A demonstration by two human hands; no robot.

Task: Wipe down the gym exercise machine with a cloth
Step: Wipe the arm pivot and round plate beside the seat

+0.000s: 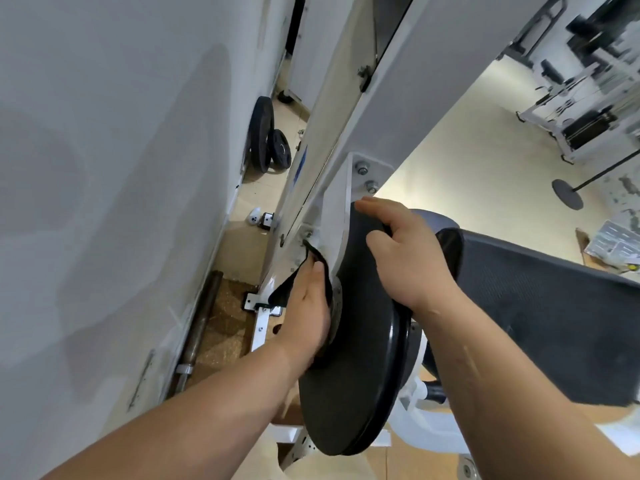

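A white-framed gym machine (349, 109) rises in front of me, with a large black weight plate (360, 362) mounted on its side. My left hand (306, 306) presses a dark cloth (317, 256) flat against the white frame beside the plate's hub, fingers straight. My right hand (405, 258) grips the plate's upper rim, fingers curled over the edge. A black padded seat (540, 306) of the machine lies to the right.
A grey wall (114, 188) stands close on the left, with a steel bar (199, 327) on the floor along it. Two black weight plates (266, 140) lean against the wall farther back. Other gym machines (585, 98) stand at the far right on the tiled floor.
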